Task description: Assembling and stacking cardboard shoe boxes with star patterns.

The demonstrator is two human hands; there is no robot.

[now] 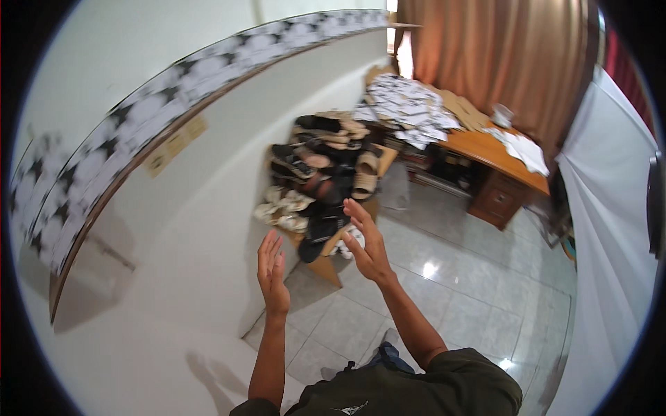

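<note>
Both my hands are raised in front of me, palms turned toward each other, with nothing in them. My left hand (272, 274) has its fingers stretched out, near the white wall. To its right, my right hand (368, 244) is also open, fingers extended and thumb apart. Beyond them stands a wooden shoe rack (324, 272) piled with several shoes. Tan slide sandals (365, 173), black shoes (322, 223) and white shoes (284, 208) show on it; the view is slightly blurred. Neither hand appears to touch the shoes.
A wooden desk (485, 150) at the back carries a heap of white papers (406, 104) and a clear cup (502, 115). A patterned shelf edge (201, 69) juts from the left wall. White cloth (607, 208) hangs on the right, and brown curtains (499, 55) behind the desk.
</note>
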